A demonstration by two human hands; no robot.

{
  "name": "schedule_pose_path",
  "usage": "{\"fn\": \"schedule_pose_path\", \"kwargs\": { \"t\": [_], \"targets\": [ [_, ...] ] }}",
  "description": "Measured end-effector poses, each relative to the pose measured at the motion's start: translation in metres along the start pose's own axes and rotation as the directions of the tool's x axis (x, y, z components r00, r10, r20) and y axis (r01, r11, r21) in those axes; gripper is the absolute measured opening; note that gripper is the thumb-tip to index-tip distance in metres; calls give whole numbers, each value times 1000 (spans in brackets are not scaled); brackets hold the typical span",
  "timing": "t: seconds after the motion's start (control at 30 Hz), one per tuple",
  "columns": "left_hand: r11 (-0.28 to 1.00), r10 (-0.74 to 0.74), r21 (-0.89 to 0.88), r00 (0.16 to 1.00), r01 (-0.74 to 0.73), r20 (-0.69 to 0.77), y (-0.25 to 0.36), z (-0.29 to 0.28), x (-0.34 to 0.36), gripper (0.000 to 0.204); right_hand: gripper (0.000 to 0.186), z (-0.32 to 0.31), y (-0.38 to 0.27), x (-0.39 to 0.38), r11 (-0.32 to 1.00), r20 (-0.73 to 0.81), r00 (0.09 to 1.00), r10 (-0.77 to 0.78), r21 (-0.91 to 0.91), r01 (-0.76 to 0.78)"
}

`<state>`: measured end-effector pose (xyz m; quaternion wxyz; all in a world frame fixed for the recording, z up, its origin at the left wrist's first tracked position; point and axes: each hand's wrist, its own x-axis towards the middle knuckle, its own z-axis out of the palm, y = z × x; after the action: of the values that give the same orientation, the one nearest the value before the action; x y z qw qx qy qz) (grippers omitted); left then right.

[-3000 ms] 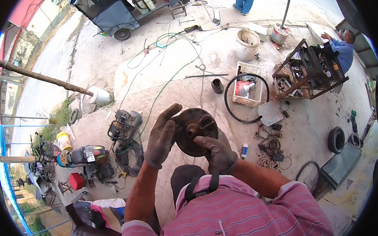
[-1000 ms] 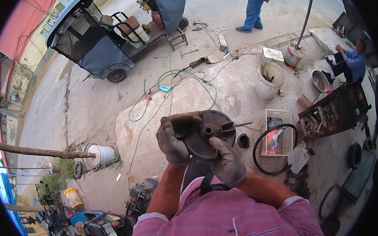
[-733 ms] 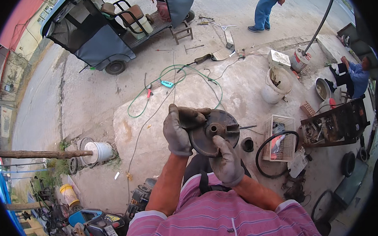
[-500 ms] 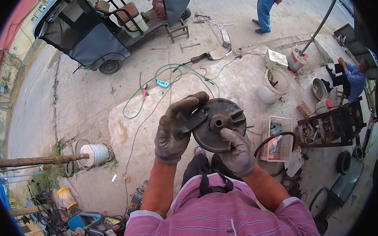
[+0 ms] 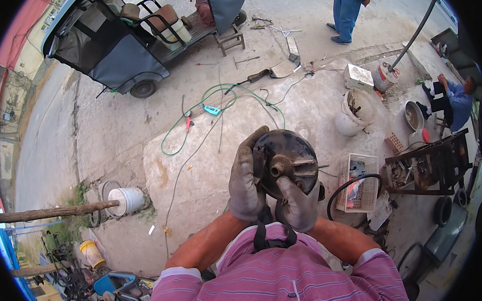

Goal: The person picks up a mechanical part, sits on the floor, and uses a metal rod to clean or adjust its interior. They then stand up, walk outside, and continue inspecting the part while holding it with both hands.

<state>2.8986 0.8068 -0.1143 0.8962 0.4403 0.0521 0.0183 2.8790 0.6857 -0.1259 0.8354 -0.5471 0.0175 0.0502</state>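
From the head camera, the round dark metal part [image 5: 286, 163] sits at chest height in front of the person, over the pale concrete slab [image 5: 198, 169]. Half a second ago its face with the short central shaft tilted more toward the upper right; now it faces up toward the camera and the part sits a little higher. The left hand [image 5: 244, 178], in a worn grey glove, is closed around the part's left rim, its fingers curling over the top edge, where before they lay spread across the back. The right hand [image 5: 299, 205], also gloved, grips the part from below, with its thumb pressed up against the shaft.

Counted around the part: two gloved hands; one green hose [image 5: 216, 99] looping on the ground above it; one white bucket [image 5: 128, 200] lying on its side to the left; one white wire basket [image 5: 359, 182] just to the right; one covered three-wheeled cart [image 5: 129, 41] at the upper left. Two other people are in view, one standing in blue trousers [image 5: 348, 6] at the top, one seated in a blue shirt [image 5: 456, 101] at the far right.
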Motion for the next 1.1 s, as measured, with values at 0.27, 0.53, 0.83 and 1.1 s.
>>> {"fn": "schedule_pose_path", "kwargs": {
  "t": [0.27, 0.53, 0.83, 1.1],
  "targets": [
    [830, 294, 498, 956, -250, -11, 0, -7, 3, 70, 17, -1, 0, 14, 998, 53, 998, 19, -62, -16],
    [918, 27, 393, 996, -57, 84, 17, -47, 41, 58, 23, -16, 4, 16, 921, 208, 970, -127, -337, 193],
    [992, 48, -102, 977, -70, -206, -38, 0, 32, 72, 20, -16, 22, 32, 944, 12, 993, -116, -308, 115],
    [987, 57, 159, 958, -12, -281, -25, -22, 77, 74, 27, -10, -12, 44, 928, 36, 996, -84, -361, 92]
  ]
}}
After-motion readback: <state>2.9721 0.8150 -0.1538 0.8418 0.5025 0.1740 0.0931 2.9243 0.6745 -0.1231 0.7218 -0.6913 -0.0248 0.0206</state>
